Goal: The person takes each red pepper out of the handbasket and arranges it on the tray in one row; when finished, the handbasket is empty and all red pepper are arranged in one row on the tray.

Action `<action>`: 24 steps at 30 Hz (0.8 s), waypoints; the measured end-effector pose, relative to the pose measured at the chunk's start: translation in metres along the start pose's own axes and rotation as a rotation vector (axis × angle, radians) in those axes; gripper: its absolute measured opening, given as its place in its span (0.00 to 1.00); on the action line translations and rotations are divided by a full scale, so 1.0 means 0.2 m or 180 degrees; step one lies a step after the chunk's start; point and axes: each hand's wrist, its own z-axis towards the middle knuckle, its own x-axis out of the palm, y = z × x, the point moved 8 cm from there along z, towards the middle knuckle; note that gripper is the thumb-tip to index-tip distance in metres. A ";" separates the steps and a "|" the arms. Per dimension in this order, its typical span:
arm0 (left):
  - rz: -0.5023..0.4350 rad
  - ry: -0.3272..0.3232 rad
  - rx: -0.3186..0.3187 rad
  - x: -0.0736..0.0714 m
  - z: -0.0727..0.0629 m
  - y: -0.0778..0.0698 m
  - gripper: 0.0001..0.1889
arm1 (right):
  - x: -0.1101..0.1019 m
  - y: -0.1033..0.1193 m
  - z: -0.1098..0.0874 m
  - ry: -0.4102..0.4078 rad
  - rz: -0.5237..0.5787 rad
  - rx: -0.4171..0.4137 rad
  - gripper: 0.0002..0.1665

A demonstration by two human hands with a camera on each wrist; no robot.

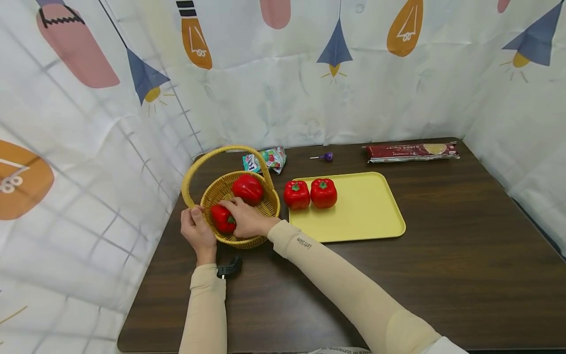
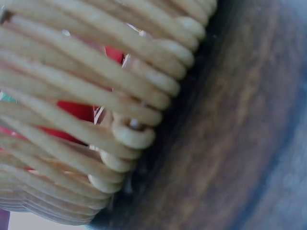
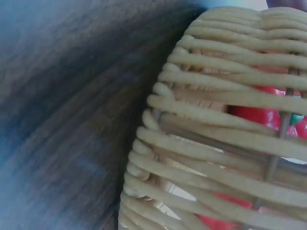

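Note:
A yellow wicker basket point(image 1: 274, 202) with an arched handle stands at the left of the table. My left hand point(image 1: 199, 233) grips its near left edge, thumb by the foot of the handle. Inside the basket, my right hand point(image 1: 248, 220) holds a red bell pepper point(image 1: 222, 219), its fingers over the top. Another red bell pepper point(image 1: 247, 189) lies on its side behind it in the basket. Both wrist views are filled by the woven basket wall point(image 2: 86, 91), and red shows through the gaps. The right wrist view has the same weave point(image 3: 216, 124) close up.
Right of the basket, a yellow tray point(image 1: 362, 206) carries two red bell peppers point(image 1: 324, 192) at its left end. Along the back lie a colourful snack bag point(image 1: 274, 158), a purple lollipop point(image 1: 328, 156) and a long dark red packet point(image 1: 411, 151). A patterned curtain point(image 1: 283, 98) hangs behind.

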 end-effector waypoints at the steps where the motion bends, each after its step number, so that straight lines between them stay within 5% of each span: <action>1: 0.0002 0.0000 0.0000 0.00 0.00 0.00 0.41 | 0.00 0.00 0.00 0.0028 0.0000 -0.0018 0.53; 24: 0.0081 -0.0011 -0.0013 0.01 0.00 -0.01 0.40 | -0.09 -0.01 -0.05 -0.0263 0.0237 -0.0020 0.51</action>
